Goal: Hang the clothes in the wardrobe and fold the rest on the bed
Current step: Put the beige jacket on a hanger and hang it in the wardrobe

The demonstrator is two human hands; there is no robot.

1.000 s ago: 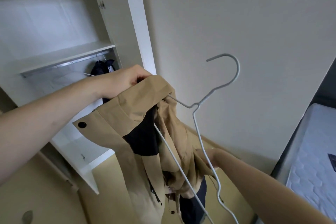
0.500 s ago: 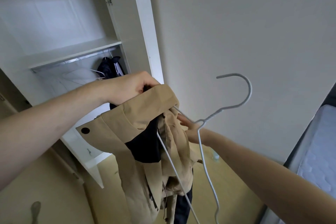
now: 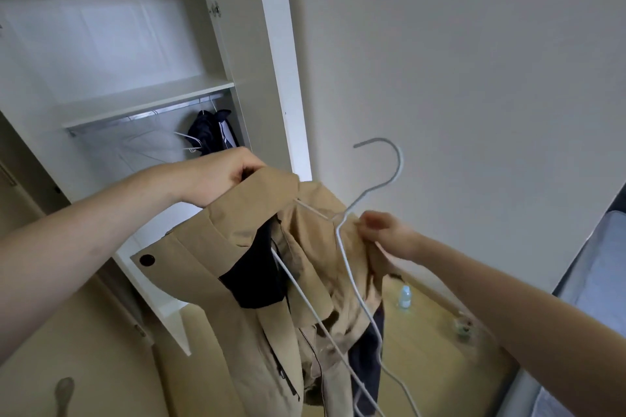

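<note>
A tan jacket with dark lining hangs in front of me. My left hand grips its collar at the top. A white wire hanger is partly threaded into the jacket, its hook sticking up to the right. My right hand pinches the jacket's fabric just below the hanger's neck. The open white wardrobe stands behind, with a rail under its shelf. A dark garment hangs at the rail's right end.
The wardrobe door stands open toward me. Spare white hangers hang on the rail. A small bottle and a small object lie on the wooden floor. The bed's mattress shows at the right edge.
My right hand has risen from low behind the jacket up to the fabric at the hanger's neck. The hanger has tilted a little and the view has shifted toward the wardrobe.
</note>
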